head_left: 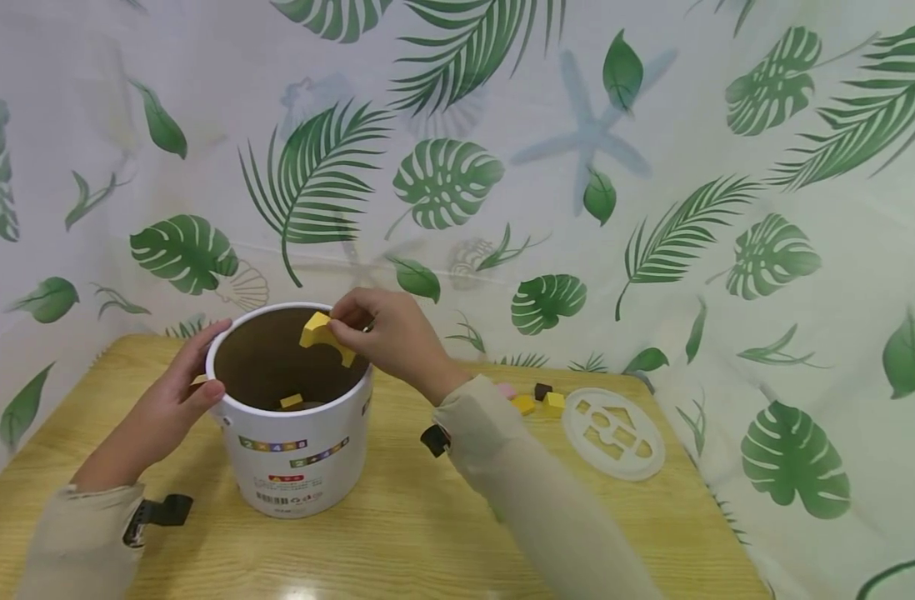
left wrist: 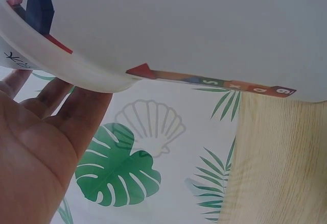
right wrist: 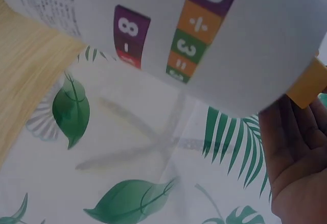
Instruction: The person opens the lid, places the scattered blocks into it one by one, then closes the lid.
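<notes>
A white bucket (head_left: 296,462) with printed sums on its side stands upright on the wooden table. My left hand (head_left: 174,400) holds it at the left, fingers and thumb spread around the outside just below the rim. Over the bucket's mouth, my right hand (head_left: 397,337) pinches a yellow arch-shaped block (head_left: 318,331) between thumb and fingers. The arch hangs within the opening in the head view, its curved cut-out facing down. Deeper inside lies another yellow block (head_left: 291,402); much of the bucket's inside is dark. In the right wrist view, an orange-yellow block (right wrist: 309,83) shows beside the fingers.
To the right on the table (head_left: 427,533) lies a round whitish lid (head_left: 647,442) with shaped cut-outs. Several small blocks sit beside it, among them a yellow block (head_left: 554,401), a dark block (head_left: 543,391) and a pink block (head_left: 507,389). Behind hangs a leaf-patterned cloth (head_left: 457,250).
</notes>
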Demonstrator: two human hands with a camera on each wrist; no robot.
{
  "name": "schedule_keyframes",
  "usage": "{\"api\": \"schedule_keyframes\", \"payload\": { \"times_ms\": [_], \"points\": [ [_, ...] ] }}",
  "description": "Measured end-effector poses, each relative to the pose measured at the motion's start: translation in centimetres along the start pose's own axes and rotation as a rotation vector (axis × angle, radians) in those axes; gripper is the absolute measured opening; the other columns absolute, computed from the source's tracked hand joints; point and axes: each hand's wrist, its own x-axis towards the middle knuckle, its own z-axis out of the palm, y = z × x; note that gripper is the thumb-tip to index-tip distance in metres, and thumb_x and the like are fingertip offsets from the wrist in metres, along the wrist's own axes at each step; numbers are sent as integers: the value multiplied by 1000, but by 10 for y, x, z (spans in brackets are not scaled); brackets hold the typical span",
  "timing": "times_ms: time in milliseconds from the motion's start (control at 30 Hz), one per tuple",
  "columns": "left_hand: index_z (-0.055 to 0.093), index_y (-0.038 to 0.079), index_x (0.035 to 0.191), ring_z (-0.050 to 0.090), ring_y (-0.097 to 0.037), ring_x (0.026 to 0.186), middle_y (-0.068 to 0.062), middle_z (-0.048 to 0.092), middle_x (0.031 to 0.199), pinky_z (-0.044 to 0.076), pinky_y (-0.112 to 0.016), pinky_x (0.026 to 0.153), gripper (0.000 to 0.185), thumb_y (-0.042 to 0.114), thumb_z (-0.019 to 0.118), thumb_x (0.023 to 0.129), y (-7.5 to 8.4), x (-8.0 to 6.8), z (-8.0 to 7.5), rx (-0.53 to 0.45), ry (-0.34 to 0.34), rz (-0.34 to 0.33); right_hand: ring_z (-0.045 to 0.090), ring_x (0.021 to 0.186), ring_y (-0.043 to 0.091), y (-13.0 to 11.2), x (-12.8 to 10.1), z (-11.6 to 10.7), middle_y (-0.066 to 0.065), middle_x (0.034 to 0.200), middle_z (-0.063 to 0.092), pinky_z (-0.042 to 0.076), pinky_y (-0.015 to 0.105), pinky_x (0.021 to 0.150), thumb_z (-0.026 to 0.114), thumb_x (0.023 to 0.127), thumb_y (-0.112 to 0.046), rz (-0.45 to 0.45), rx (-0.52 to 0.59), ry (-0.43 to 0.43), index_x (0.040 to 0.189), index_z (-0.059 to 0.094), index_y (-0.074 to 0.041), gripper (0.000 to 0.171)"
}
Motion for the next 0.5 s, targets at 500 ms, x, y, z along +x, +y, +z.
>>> {"api": "schedule_keyframes", "payload": {
  "times_ms": [500],
  "points": [
    [13,24,167,40,-45,134,-24,35,156,47,-70,94,71,28,54,109,0,-2,0,-15,4,4,62,80,-3,-21,14,30,-13,87,71,49,13,74,73,98,-26,55,-149,-174,99,74,-17,9]
  ]
}}
